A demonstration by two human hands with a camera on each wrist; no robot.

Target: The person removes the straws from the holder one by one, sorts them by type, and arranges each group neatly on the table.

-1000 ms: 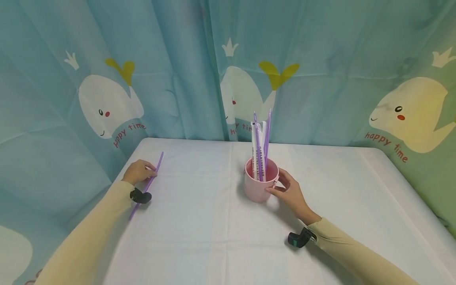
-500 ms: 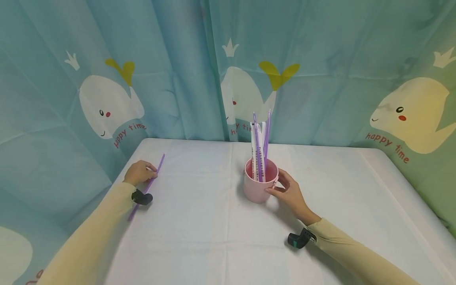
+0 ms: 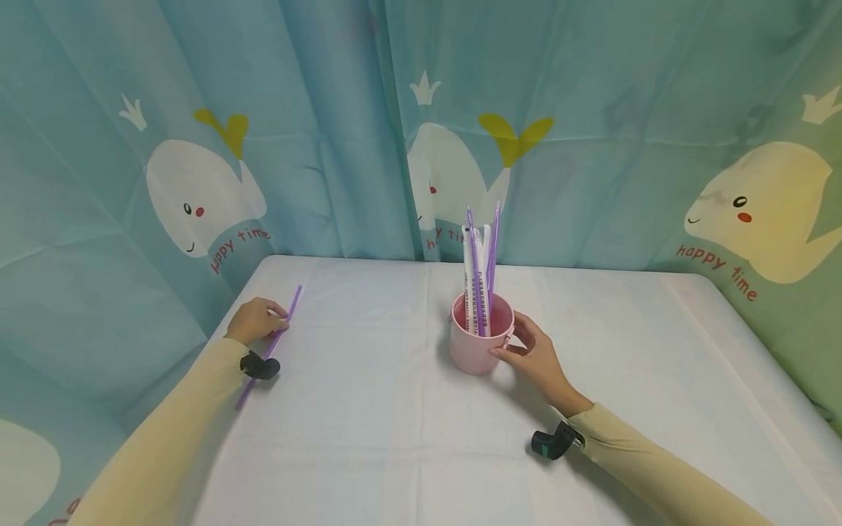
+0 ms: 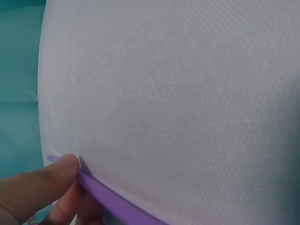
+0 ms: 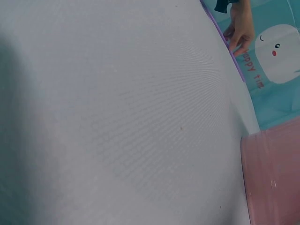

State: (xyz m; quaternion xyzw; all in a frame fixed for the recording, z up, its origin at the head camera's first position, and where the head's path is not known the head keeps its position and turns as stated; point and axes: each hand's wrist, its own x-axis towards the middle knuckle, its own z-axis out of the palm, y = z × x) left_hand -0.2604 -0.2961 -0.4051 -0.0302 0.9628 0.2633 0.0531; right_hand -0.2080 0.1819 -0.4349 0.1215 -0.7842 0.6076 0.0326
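Note:
At the left side of the table, my left hand (image 3: 255,320) pinches a long purple straw (image 3: 295,299) between thumb and fingers. The straw lies at a slant, its near end passing under the wrist. In the left wrist view the thumb tip presses on the straw (image 4: 115,202) close over the white cloth. My right hand (image 3: 536,361) grips the right side of a pink bucket (image 3: 472,356), thumb in front and fingers behind its rim. Several straws stand upright in the bucket: white paper-wrapped straws (image 3: 470,285) with dark print and purple straws (image 3: 492,256).
A white cloth (image 3: 355,409) covers the table. Behind it and at both sides hangs a blue-green curtain (image 3: 342,146) with whale prints. Black cameras (image 3: 555,440) are strapped to both wrists.
The left hand and its straw have shifted very slightly, the straw's far end now a little nearer. The right hand and the bucket stay where they were.

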